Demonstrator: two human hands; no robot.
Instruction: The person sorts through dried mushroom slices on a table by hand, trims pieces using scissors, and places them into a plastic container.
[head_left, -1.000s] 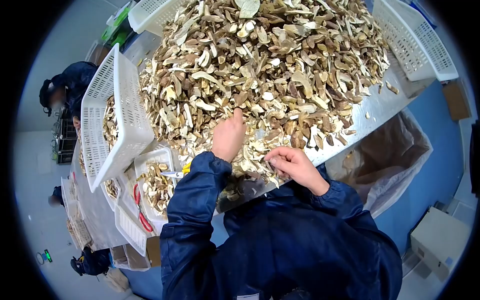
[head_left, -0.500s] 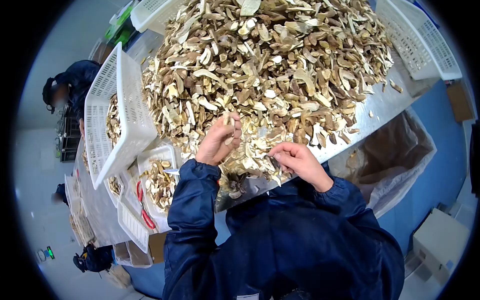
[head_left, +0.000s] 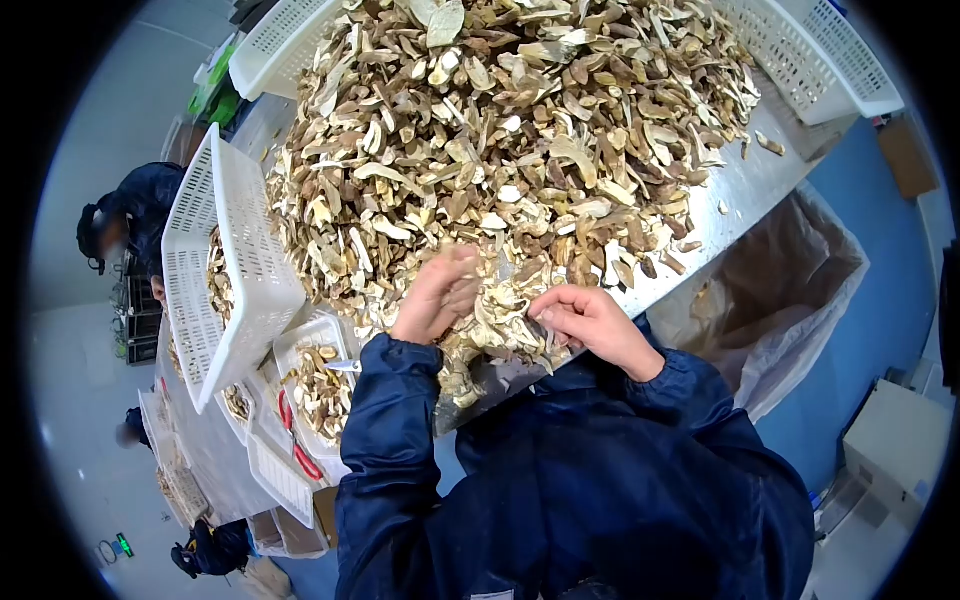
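Note:
A large heap of dried mushroom slices covers the metal table. At its near edge my left hand is closed with curled fingers; a pale mushroom slice, smeared by motion, shows at the fingertips. To its right, my right hand has thumb and forefinger pinched together just over the small pale slices at the table edge. Whatever lies in that pinch is too small to make out.
A white perforated basket holding slices tilts at left. Near it are a tray of slices with a knife, and red-handled scissors. A lined bin stands below right. Co-workers are at far left.
The view has shifted, so the heap sits slightly further left. My left hand has dropped a little and blurred. My right hand stays pinched in nearly the same place.

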